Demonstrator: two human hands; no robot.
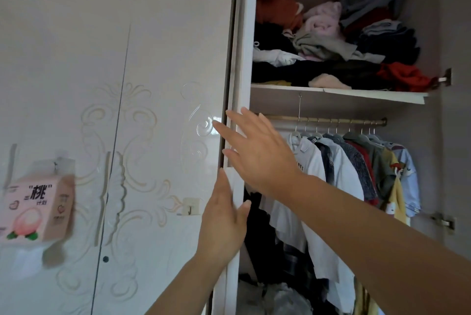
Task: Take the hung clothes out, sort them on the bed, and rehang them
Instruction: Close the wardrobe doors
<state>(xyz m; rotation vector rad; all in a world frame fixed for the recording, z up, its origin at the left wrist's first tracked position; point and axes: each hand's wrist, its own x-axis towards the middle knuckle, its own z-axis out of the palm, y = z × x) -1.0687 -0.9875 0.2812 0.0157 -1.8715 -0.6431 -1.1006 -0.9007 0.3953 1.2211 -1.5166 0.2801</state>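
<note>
White glossy wardrobe door [165, 59] with raised scrollwork stands beside the open compartment. Your left hand [224, 215] lies flat along that door's edge, fingers straight, thumb out toward the opening. Your right hand [257, 151] is spread wide and holds nothing, its fingertips at the same edge higher up. Behind it the hung shirts [344, 174], white, blue, red and yellow, sit on hangers along the brass rail [328, 119], under a white shelf [356, 94] heaped with loose clothing.
</note>
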